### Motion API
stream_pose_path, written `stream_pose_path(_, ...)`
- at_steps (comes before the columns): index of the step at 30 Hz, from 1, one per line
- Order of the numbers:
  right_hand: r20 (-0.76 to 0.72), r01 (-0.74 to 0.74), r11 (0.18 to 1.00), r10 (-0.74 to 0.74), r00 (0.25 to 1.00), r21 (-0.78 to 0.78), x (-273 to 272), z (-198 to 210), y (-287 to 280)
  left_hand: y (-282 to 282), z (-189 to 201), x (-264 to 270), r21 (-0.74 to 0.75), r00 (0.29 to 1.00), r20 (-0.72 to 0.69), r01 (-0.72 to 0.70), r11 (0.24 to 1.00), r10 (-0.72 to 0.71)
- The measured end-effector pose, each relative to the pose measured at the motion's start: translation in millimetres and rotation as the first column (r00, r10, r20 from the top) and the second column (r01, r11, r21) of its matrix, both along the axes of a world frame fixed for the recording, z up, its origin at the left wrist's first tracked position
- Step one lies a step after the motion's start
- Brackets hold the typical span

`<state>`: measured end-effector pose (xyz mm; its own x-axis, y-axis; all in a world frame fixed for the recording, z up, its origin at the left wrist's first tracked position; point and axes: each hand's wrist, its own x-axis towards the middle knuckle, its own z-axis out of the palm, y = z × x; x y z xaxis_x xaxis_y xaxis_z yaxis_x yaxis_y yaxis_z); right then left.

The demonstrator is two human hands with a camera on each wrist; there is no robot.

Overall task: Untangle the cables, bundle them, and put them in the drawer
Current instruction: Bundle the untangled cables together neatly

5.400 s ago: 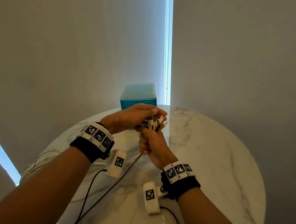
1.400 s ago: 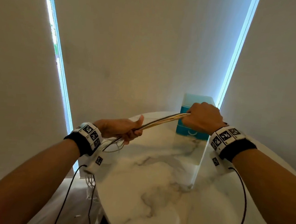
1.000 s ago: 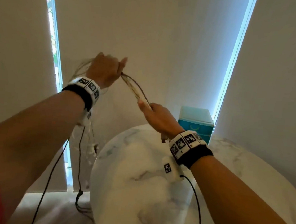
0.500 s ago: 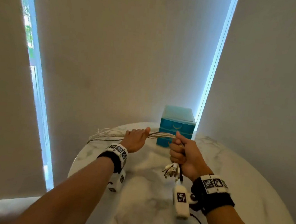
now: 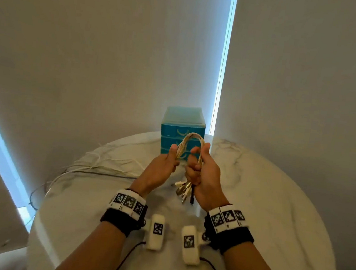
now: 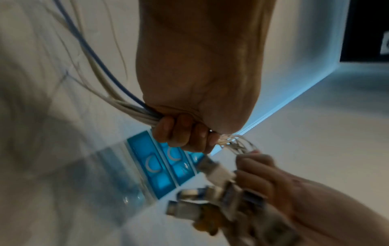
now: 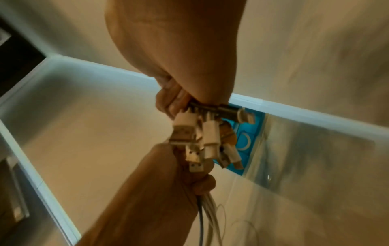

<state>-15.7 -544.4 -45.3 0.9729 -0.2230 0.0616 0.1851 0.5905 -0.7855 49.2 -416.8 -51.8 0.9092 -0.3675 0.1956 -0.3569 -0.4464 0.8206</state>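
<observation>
Both hands hold a bunch of white and beige cables (image 5: 190, 139) that arches in a loop between them, just in front of the teal drawer unit (image 5: 183, 122). My left hand (image 5: 165, 162) grips the bunch (image 6: 134, 108) on the left side of the loop. My right hand (image 5: 200, 165) grips it on the right, with the plug ends (image 5: 183, 189) hanging below the fist (image 7: 197, 139). The long tails of the cables (image 5: 96, 164) trail left over the round marble table (image 5: 264, 197). All three drawers look closed.
The drawer unit (image 6: 160, 164) stands at the table's far edge against the wall. Loose cable (image 5: 36, 193) hangs over the table's left rim. Thin black leads (image 5: 128, 258) run from my wrist cameras along the near table surface.
My hands have come close together, bending the stretched cable bunch into an upright loop. The bunch's tails now lie on the table at the left.
</observation>
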Motion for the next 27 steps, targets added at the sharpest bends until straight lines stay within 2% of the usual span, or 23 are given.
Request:
stream_pose_path(3, -0.126, 0.127, 0.983, -0.144, 0.982, -0.132, 1.3, 0.9, -2.3, -13.7, -4.7, -6.9, -0.018, 0.998, 0.01, 0.068, 0.997, -0.068)
stream_pose_path(7, -0.158, 0.097, 0.921, -0.167, 0.973, -0.378, -1.6, -6.1, 0.7, -15.7, -8.5, -5.1, -0.006, 0.996, 0.047, 0.073, 0.997, -0.073)
stream_pose_path(9, -0.185, 0.057, 0.895, -0.153, 0.971, -0.442, -2.4, -10.0, 0.9, -15.7, -12.2, -6.9, 0.019, 0.995, 0.06, 0.082, 0.996, -0.083)
stream_pose_path(15, -0.199, 0.034, 0.94, -0.107, 0.974, -0.338, 0.5, -20.3, -8.0, -16.7, -14.5, -13.9, 0.013, 0.988, 0.009, 0.156, 0.988, -0.156)
stream_pose_path(19, -0.188, 0.13, 0.925, -0.207, 0.96, -0.357, 0.5, -23.9, -5.6, -17.0, -10.1, -17.3, -0.071, 0.961, -0.147, 0.227, 0.971, -0.236)
stream_pose_path(21, -0.157, 0.16, 0.91, -0.234, 0.959, -0.382, 1.1, -25.1, -4.3, -12.7, -5.5, -17.7, -0.054, 0.951, -0.175, 0.248, 0.967, -0.254)
stream_pose_path(23, -0.157, 0.168, 0.905, -0.245, 0.957, -0.391, 0.8, -23.1, -2.9, -7.7, -0.3, -14.7, 0.054, 0.961, -0.155, 0.239, 0.97, -0.228)
stream_pose_path(25, -0.159, 0.169, 0.905, -0.247, 0.956, -0.39, 2.2, -22.5, -2.0, -5.9, 8.1, -11.3, 0.111, 0.993, -0.045, 0.116, 0.987, -0.112)
stream_pose_path(27, -0.153, 0.176, 0.898, -0.255, 0.955, -0.403, 4.3, -22.2, -0.7, -8.5, 24.2, -14.7, -0.012, 0.997, 0.07, 0.03, 0.999, -0.029)
